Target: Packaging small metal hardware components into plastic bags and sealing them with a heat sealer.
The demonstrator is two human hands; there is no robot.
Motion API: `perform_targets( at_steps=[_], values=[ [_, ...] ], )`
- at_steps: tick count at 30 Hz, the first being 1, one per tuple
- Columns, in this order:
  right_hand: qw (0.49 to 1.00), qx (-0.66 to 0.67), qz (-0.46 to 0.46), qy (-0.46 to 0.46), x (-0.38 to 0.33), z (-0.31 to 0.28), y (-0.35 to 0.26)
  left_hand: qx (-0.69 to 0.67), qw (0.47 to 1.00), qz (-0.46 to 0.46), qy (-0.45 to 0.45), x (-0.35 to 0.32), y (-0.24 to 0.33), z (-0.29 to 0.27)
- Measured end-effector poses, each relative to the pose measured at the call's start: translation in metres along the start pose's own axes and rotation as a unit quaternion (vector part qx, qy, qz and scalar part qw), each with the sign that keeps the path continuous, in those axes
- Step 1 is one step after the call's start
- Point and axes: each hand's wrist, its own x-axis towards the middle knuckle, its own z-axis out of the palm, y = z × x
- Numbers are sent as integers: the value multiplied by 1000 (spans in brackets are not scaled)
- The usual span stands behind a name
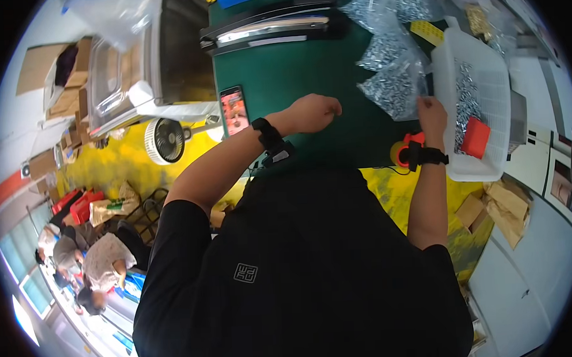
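Above the near middle of the dark green table (281, 73), my left hand (315, 113) is closed with its fingers curled in. Whatever it may hold is hidden. My right hand (432, 113) is closed too, its fingers against the near right edge of a clear plastic bag (394, 87) full of small shiny metal pieces. I cannot tell whether they pinch the film. Just right of that hand stands a white slotted plastic basket (446, 76), with loose metal pieces (466, 97) and a red plastic piece (476, 138) inside. Both wrists wear black straps.
Left of my left hand lies a lit phone (234, 110). Long dark bars (267, 31) lie across the far side. A small fan (165, 141) is beside the table's left edge. An orange round thing (400, 153) sits by my right wrist. People (107, 259) sit far left.
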Motion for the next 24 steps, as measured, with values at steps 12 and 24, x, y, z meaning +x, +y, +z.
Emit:
perform_targets(
  at_steps=[12,24],
  values=[
    [998,51,21,-17,36,-57,49,63,983,82,151,172,138,50],
    [986,52,-61,-144,35,-80,23,278,942,171,75,156,111,29]
  ],
)
